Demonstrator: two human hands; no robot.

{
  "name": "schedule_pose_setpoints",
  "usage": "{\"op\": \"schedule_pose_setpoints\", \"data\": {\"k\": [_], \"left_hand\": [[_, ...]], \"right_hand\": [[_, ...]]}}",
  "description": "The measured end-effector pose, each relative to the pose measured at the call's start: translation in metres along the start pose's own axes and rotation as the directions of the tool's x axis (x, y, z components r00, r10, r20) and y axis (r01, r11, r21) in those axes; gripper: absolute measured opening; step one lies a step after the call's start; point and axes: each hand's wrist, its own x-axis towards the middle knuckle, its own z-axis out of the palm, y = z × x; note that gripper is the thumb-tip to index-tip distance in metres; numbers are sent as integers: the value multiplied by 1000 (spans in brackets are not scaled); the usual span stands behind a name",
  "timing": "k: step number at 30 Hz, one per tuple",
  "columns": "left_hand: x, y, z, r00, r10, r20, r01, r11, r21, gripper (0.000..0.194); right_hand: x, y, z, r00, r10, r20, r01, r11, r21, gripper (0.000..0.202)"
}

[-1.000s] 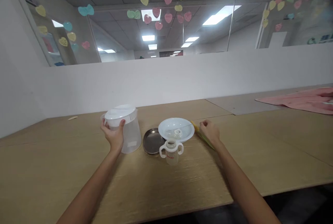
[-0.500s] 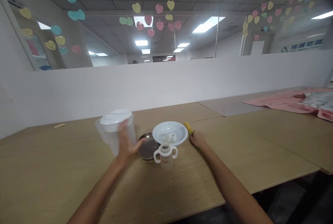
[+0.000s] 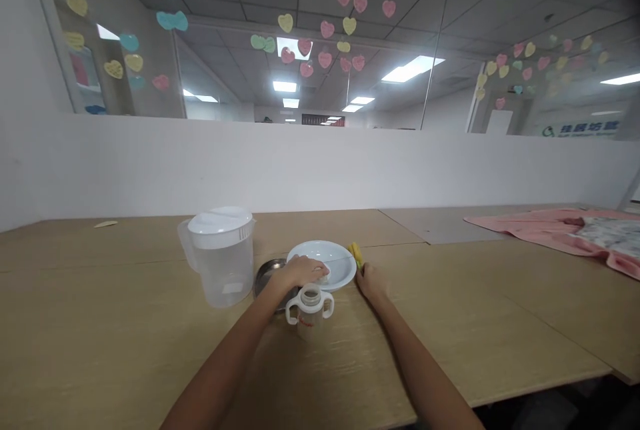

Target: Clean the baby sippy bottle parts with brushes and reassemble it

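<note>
Head view: your left hand [image 3: 306, 272] reaches over the left side of the white bowl [image 3: 345, 270], its fingers bent down at a small white cap [image 3: 325, 276] inside; whether they pinch it, you cannot tell from here. Your right hand [image 3: 373, 282] is closed around the green part of a yellow tool [image 3: 355, 254], whose yellow end shows just beside the bowl's right rim. On the table [image 3: 500, 323], the two-handled bottle [image 3: 311, 318] stands upright and open-topped in front of the bowl. Your left forearm crosses above a dark metal dish [image 3: 265, 277]; left of that stands a lidded pitcher [image 3: 227, 273]. Well apart, at far right, lies a pink cloth [image 3: 530, 223].
</note>
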Motion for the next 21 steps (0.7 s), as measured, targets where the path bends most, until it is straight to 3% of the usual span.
{"op": "schedule_pose_setpoints", "data": {"k": [10, 16, 21], "left_hand": [[-5, -3, -7, 994, -106, 26, 105, 994, 9, 44], [-8, -4, -14, 994, -100, 31, 101, 995, -27, 34], [-8, -5, -8, 996, -89, 13, 90, 995, -35, 22]], "right_hand": [[0, 2, -3, 1000, 23, -21, -22, 998, 65, 41], [4, 0, 1, 999, 24, -25, -22, 997, 69, 45], [7, -1, 3, 999, 44, -30, -41, 995, 88, 48]]}}
